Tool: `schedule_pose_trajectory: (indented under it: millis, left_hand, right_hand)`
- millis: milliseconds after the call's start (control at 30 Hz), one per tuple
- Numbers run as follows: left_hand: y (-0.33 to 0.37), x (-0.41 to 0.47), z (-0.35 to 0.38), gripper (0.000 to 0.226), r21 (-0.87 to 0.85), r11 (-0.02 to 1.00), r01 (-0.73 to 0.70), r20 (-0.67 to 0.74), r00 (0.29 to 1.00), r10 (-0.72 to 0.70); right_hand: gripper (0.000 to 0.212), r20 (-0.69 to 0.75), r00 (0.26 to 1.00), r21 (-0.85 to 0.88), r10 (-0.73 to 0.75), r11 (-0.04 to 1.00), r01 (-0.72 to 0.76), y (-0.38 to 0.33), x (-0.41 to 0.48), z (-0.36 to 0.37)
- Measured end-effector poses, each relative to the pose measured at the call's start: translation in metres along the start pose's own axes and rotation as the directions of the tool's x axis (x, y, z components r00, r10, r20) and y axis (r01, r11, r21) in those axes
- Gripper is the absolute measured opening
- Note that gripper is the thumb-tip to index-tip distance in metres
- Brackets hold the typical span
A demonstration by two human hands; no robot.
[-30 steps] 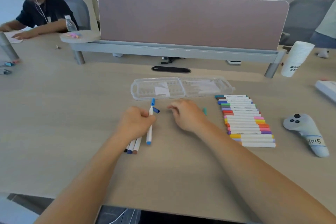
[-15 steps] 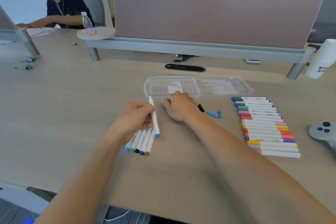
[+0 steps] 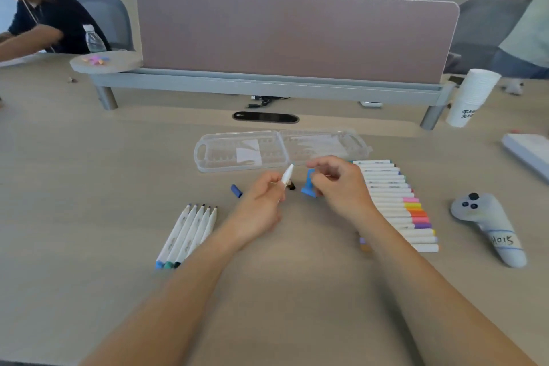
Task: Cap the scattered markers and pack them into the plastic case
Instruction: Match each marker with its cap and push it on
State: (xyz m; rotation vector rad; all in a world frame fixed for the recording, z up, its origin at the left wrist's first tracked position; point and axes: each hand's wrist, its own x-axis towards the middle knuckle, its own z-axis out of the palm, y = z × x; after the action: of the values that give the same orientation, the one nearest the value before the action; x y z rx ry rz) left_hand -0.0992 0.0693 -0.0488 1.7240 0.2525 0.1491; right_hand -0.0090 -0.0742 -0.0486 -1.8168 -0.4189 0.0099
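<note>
My left hand (image 3: 261, 205) grips a white marker (image 3: 287, 176), tip pointing up and away. A short gap to its right, my right hand (image 3: 338, 187) pinches a blue cap (image 3: 309, 186). The clear plastic case (image 3: 208, 154) lies open and flat just beyond both hands. Several uncapped markers (image 3: 190, 232) lie side by side left of my left forearm. A row of capped markers (image 3: 395, 202) lies to the right, partly hidden by my right hand. A loose dark blue cap (image 3: 236, 190) rests left of my left hand, and a small dark cap (image 3: 291, 186) lies between the hands.
A grey handheld controller (image 3: 487, 226) lies at the right. A stack of paper cups (image 3: 472, 98) stands at the back right beside the desk divider (image 3: 297, 38). A white box edge (image 3: 525, 151) shows at far right. Other people sit and stand beyond the desk.
My left hand lifted one marker away from the uncapped group, which now lies free on the table. My right hand picked a blue cap up and raised it beside the marker.
</note>
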Motion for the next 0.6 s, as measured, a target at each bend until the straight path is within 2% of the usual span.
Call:
schedule_pose_trajectory:
  millis: [100,167,367,500,600]
  left_hand:
    - [-0.013,-0.002,0.018,0.024,0.162,0.971,-0.174,0.054,0.984,0.167]
    - [-0.024,-0.005,0.022,0.027,0.243,0.934,-0.263,0.105,0.964,0.245]
    - [-0.032,-0.007,0.02,0.024,0.223,0.927,-0.301,0.121,0.952,0.28]
    - [-0.033,-0.007,0.018,0.024,0.2,0.941,-0.274,0.09,0.961,0.261]
    - [-0.032,-0.006,0.013,0.024,0.183,0.951,-0.251,0.075,0.968,0.241]
  right_hand:
    - [0.02,-0.108,0.988,0.386,0.109,0.921,-0.059,0.006,-0.017,-0.016]
    - [0.012,-0.124,0.985,0.484,0.12,0.874,-0.045,0.008,-0.022,-0.019]
    - [0.02,-0.072,0.996,0.397,0.049,0.918,-0.016,0.006,-0.029,-0.011]
    - [0.015,-0.035,0.999,0.294,-0.008,0.956,0.018,0.008,-0.032,-0.008]
    - [0.012,-0.009,1.0,0.283,-0.023,0.959,0.025,0.008,-0.035,-0.003]
